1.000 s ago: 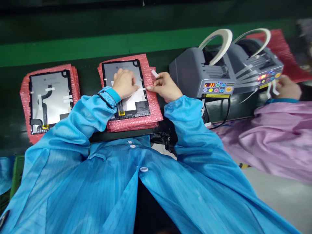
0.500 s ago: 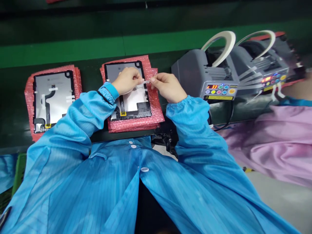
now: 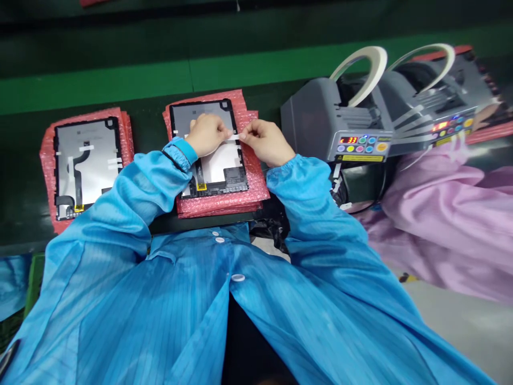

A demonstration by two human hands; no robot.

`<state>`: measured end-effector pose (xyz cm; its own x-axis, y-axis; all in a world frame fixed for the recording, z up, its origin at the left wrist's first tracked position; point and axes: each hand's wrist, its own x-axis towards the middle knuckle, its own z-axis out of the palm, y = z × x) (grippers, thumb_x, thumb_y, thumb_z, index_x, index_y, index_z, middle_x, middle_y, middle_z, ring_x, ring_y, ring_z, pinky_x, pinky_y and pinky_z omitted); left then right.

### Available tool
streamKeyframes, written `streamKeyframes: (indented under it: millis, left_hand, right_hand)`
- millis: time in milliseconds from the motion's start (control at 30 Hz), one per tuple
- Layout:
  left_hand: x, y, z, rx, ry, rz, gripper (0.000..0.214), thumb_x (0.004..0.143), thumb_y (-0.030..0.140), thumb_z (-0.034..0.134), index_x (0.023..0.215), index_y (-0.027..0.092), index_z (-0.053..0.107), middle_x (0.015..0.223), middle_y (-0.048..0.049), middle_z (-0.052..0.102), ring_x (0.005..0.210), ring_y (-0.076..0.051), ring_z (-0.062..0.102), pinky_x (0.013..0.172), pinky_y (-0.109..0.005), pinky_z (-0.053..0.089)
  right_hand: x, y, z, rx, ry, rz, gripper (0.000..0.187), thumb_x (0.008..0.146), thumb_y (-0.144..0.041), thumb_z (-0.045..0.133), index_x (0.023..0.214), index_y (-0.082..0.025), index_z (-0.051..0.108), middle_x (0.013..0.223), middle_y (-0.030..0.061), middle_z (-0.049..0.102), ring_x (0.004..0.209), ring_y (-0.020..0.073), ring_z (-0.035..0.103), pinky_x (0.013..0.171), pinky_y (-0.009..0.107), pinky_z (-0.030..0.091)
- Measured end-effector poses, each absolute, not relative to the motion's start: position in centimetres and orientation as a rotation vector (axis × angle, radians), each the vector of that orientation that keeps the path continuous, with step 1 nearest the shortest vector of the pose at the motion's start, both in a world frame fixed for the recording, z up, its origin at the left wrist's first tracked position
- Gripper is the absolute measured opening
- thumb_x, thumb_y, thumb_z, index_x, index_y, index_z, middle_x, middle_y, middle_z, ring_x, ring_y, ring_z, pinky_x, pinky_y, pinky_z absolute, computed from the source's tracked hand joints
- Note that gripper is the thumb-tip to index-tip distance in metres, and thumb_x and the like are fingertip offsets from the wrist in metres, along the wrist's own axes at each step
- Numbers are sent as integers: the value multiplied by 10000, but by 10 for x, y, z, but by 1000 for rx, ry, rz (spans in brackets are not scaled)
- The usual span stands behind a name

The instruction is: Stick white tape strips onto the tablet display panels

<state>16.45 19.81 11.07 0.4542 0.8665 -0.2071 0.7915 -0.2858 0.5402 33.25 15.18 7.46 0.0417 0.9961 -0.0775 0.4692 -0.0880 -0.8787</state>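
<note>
A short strip of white tape [image 3: 234, 137] stretches between my two hands, over the right edge of a tablet screen assembly [image 3: 216, 168]. One end is pinched in the fingertips of my left hand [image 3: 209, 133], which covers the middle of the panel. At the other end, my right hand [image 3: 269, 142] pinches the strip between thumb and finger, above the pink bubble wrap [image 3: 256, 176] under the panel. A ribbon cable and a yellow-edged connector [image 3: 201, 186] show near the panel's lower left.
A second tablet assembly [image 3: 94, 160] with white tape pieces lies on bubble wrap at left. Two grey tape dispensers [image 3: 316, 117] with tape rolls stand at right; strips hang from the nearer one. A co-worker's pink sleeve [image 3: 436, 208] is beyond, and black cables [image 3: 377, 192] hang below.
My right hand has shifted slightly left, and the tape strip now lies straighter between my fingers. The co-worker's arm at the right has moved, its hand now beside the far dispenser.
</note>
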Motion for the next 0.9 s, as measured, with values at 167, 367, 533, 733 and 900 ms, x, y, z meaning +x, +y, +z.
streamKeyframes:
  millis: [167,367,533,733,900]
  left_hand:
    - [169,195,108,2254,1434,56,173,900,279,575,825,175,692,1071,-122,693,1208,-332,527,1025,-450,380]
    - [167,196,103,2230,1395,106,172,890,294,604,802,170,686,1058,-121,671,1229,-342,495,1060,-456,338]
    - [169,191,103,2266,1407,110,149,877,279,615,804,162,673,1065,-122,669,1230,-347,493,1060,-469,339]
    - [167,190,113,2213,1513,136,225,811,355,718,930,177,650,1132,-112,659,1231,-351,483,1050,-473,352]
    - [112,194,131,2096,1780,308,297,943,429,557,1069,172,632,1137,-83,658,1188,-316,527,1047,-449,387]
  right_hand:
    - [330,153,67,-1690,-1506,913,215,762,-170,679,614,-207,528,615,-7,467,728,173,506,813,377,466]
    - [333,156,63,-1695,-1506,947,220,716,-219,723,606,-206,534,549,-30,422,646,144,468,737,348,473]
    - [335,161,55,-1715,-1414,1031,348,629,-359,821,593,-201,512,527,-46,437,591,115,441,650,310,447]
    - [334,152,46,-1661,-919,1333,574,495,-461,902,656,-231,402,589,-57,497,546,103,449,519,254,372]
    - [337,149,47,-1673,-968,1246,424,708,-511,760,708,-231,442,596,-50,469,558,109,428,564,266,393]
